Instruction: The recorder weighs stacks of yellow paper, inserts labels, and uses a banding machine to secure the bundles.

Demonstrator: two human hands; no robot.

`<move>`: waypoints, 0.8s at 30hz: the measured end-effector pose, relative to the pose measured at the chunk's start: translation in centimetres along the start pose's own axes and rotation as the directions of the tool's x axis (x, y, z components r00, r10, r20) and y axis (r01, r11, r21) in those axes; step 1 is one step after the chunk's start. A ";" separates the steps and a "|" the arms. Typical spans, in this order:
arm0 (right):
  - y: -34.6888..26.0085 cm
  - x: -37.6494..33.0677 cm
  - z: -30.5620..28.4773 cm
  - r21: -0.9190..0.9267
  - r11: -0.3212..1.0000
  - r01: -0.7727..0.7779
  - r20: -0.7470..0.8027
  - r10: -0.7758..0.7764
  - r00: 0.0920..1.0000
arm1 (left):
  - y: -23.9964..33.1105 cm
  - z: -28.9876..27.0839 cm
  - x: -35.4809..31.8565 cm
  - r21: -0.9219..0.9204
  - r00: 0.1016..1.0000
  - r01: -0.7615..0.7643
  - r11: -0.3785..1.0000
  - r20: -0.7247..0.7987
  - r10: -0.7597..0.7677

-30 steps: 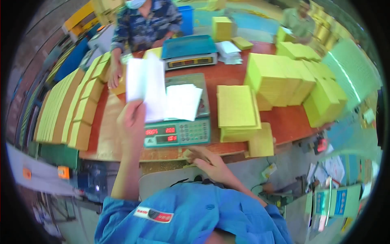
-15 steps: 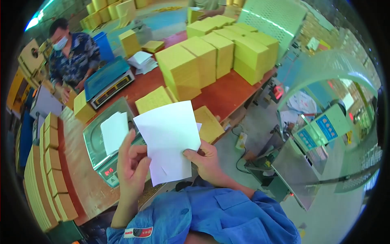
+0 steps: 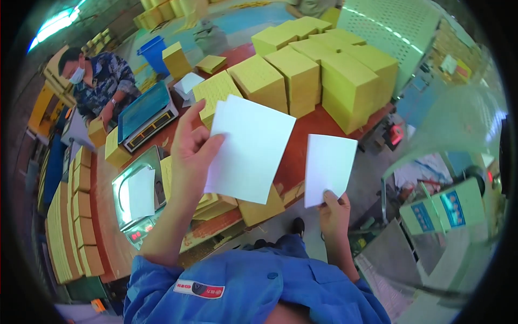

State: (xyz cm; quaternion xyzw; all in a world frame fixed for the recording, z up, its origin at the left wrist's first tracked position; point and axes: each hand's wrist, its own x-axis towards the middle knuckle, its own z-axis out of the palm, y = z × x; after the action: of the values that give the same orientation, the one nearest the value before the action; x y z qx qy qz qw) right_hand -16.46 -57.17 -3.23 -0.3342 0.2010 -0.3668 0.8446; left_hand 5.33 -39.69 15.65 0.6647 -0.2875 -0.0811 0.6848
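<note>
In my left hand (image 3: 197, 135) is a small stack of white paper sheets (image 3: 251, 148), slightly fanned at its upper left corner, with the thumb on top. To the right and apart from it, my right hand (image 3: 334, 213) pinches a narrower piece of white paper (image 3: 330, 167) by its lower edge. More white sheets (image 3: 142, 193) lie on the pan of a digital scale (image 3: 123, 208) left of my left forearm. Blocks of yellow paper (image 3: 256, 78) stand in rows on the red-brown table (image 3: 307, 127) beyond my hands.
At the far left a co-worker (image 3: 105, 81) in a mask handles a yellow block beside a second scale (image 3: 148, 116). Rows of yellow-brown blocks (image 3: 83, 224) line the table's left edge. A machine with blue labels (image 3: 440, 210) stands on the right. A blue bin (image 3: 154, 54) sits behind.
The paper that both hands held together is now apart: a stack in my left hand, a narrower piece in my right. My right hand has moved rightward, my left hand up.
</note>
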 end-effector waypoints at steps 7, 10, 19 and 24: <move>-2.8 7.7 2.4 0.087 0.932 -0.351 0.388 0.293 0.874 | -0.9 -1.4 1.3 0.153 0.902 -0.088 0.984 -0.407 0.144; -3.7 10.2 2.2 0.045 0.939 -0.341 0.416 0.293 0.861 | 1.6 -9.5 -0.3 0.540 0.665 -0.064 0.839 -0.603 0.440; 0.3 9.0 5.0 -0.158 0.819 -0.552 0.487 0.550 0.678 | -3.0 -25.3 -10.1 0.872 0.837 0.444 -0.207 -0.320 0.444; 2.0 4.6 8.5 -0.165 0.798 -0.580 0.468 0.580 0.666 | -9.5 -24.7 -9.4 0.916 0.912 0.400 -0.023 -0.395 0.112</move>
State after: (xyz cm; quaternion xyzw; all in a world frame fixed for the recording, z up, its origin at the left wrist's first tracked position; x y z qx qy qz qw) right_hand -7.57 -56.11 0.83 -0.3361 0.0733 0.0194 0.9388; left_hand 12.59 -14.75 5.10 0.9784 -0.0566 0.1958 0.0356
